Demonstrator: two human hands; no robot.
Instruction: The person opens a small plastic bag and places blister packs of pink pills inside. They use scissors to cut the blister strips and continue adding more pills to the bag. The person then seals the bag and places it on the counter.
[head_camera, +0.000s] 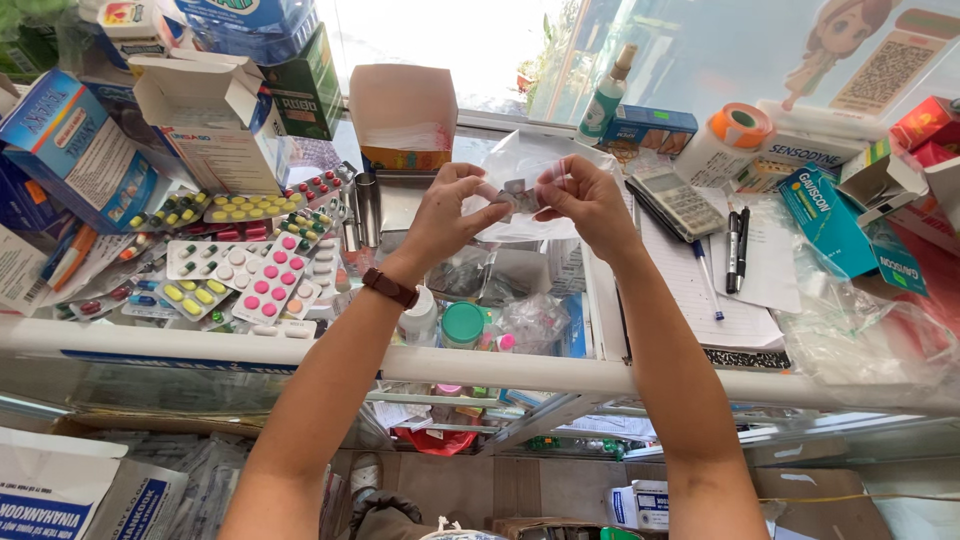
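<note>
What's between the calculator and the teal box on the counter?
In the head view, two pens lie on a white paper sheet between the calculator and the teal box.

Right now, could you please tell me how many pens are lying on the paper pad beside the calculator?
3: two black pens side by side below the calculator, and a blue pen just to their left. Others may be hidden under clutter.

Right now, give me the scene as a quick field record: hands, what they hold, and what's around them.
left hand: pinching a small silvery blister strip
right hand: pinching the same strip from the other side
behind the hands: clear plastic bag
left side: blister packs of pink, yellow and white pills
right side: calculator, pens, notebook
left wrist: brown watch
</note>
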